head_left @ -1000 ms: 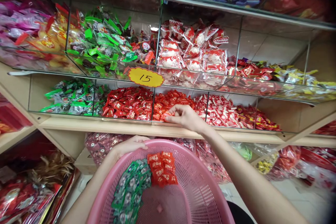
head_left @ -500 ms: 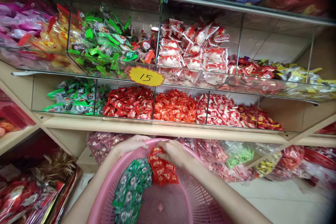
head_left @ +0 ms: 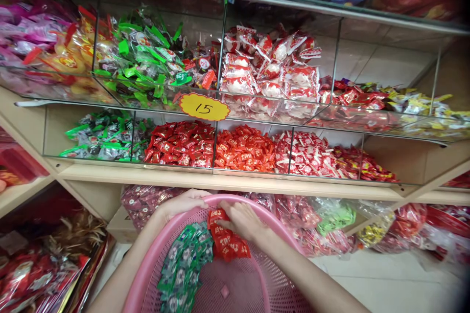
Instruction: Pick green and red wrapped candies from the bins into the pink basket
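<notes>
A pink plastic basket (head_left: 132,274) with a perforated wall stands in front of me, below the shelves. My left hand (head_left: 188,201) is closed around its far rim. Inside the basket, my right hand (head_left: 244,220) rests over a patch of red-wrapped candies (head_left: 231,246), thumb and forefinger apart and touching them; its other fingers are partly hidden. These candies lean against the far inner wall. Left of them lies a row of green-wrapped candies (head_left: 185,264). One small pale pink piece (head_left: 224,291) lies on the basket's bottom.
Divided shelf bins hold red candies (head_left: 179,144), orange-red candies (head_left: 244,149) and red-and-white packets (head_left: 271,71). A yellow price tag (head_left: 203,107) hangs on the upper bin edge. Bagged sweets (head_left: 297,212) lie beneath the wooden shelf edge (head_left: 147,174). Shiny packages (head_left: 33,274) stand lower left.
My right hand has shifted slightly down and right, away from the basket's rim, its thumb and forefinger still at the red candies. My left hand keeps its place on the rim.
</notes>
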`<state>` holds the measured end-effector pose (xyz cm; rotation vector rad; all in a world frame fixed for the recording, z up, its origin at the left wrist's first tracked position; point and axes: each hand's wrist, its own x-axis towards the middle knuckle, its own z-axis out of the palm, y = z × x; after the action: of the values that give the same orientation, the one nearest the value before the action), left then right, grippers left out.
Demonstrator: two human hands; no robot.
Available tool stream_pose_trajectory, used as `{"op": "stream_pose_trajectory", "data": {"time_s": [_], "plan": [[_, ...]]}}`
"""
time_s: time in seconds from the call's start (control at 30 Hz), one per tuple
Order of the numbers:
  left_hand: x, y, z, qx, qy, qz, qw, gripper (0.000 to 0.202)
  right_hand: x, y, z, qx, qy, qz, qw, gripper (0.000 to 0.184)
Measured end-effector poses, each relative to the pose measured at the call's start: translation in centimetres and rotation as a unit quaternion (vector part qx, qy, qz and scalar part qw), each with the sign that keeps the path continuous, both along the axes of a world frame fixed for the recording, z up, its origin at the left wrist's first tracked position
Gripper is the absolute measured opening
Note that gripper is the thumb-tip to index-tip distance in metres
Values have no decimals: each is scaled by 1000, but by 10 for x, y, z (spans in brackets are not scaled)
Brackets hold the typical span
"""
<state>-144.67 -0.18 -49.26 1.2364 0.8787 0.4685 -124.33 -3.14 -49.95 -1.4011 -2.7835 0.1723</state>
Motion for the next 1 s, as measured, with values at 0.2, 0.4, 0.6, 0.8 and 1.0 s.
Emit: {"op": "stream_pose_trajectory", "data": {"time_s": [0.2, 0.4, 0.6, 0.8, 1.0], "plan": [[-1, 1, -3, 7, 17, 8, 1000, 31, 7, 0, 3, 6, 5, -23, 1000, 29], [0, 0, -1, 36, 33, 11, 999, 27, 10, -3, -3, 17, 9, -37, 999, 32], [1, 0, 1, 42, 40, -1, 998, 35, 10, 4, 34, 43, 115, -54, 991, 35], [-1, 2, -5, 11, 23, 8, 1000, 42, -5, 43, 91, 125, 127, -161, 971, 33], [-1, 1, -4, 11, 39, 34, 999, 42, -36, 83, 110, 38, 55, -269, 961, 37]]}}
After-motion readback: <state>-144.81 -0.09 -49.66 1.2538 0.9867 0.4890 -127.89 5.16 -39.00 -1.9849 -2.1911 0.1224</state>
